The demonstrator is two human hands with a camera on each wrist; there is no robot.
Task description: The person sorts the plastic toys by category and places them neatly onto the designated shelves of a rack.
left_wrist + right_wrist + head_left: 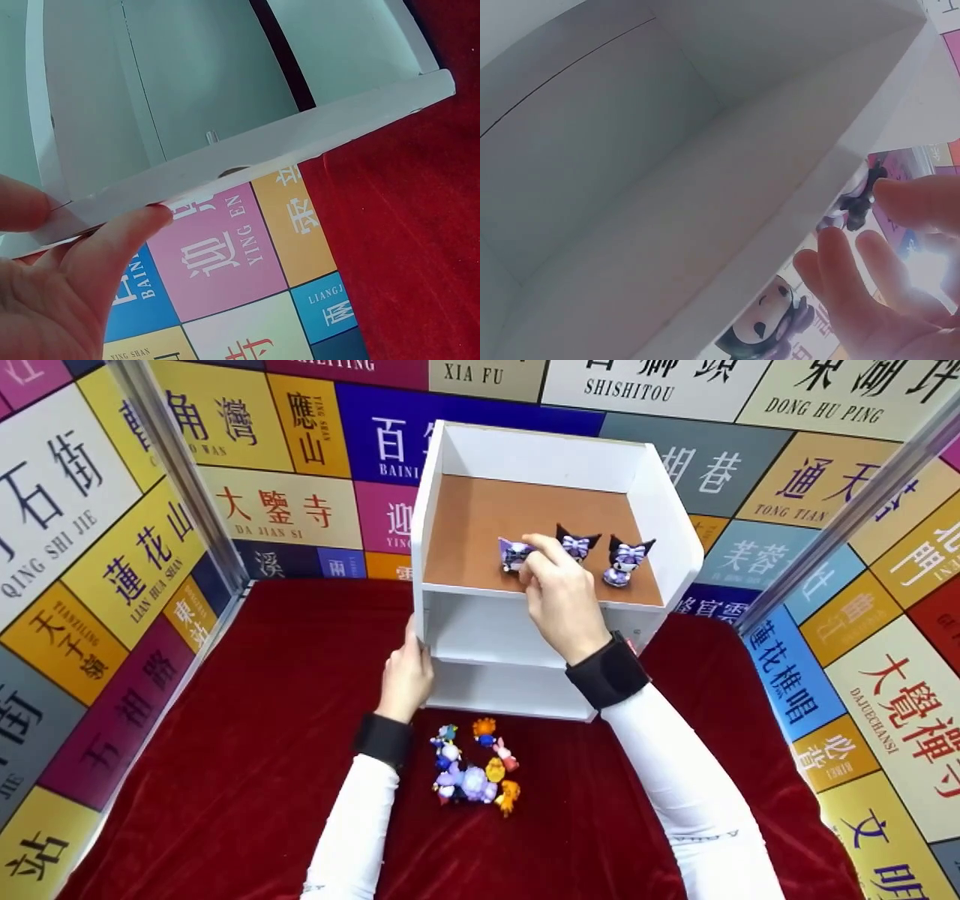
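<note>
The figurines [624,562] look glossy plastic, the shelf [487,626] smooth, the cloth [300,682] velvety.

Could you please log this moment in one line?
left hand: grips white shelf | right hand: pinches purple figurine | two figurines: on shelf top

I'd call this a small booth-like set. Sign-printed panels [281,510] wall the frame's top and sides, metal poles [180,472] rise upper left and right, and red cloth [247,720] spreads below.

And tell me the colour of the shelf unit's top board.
Brown; the top board shows best in the head view.
</note>
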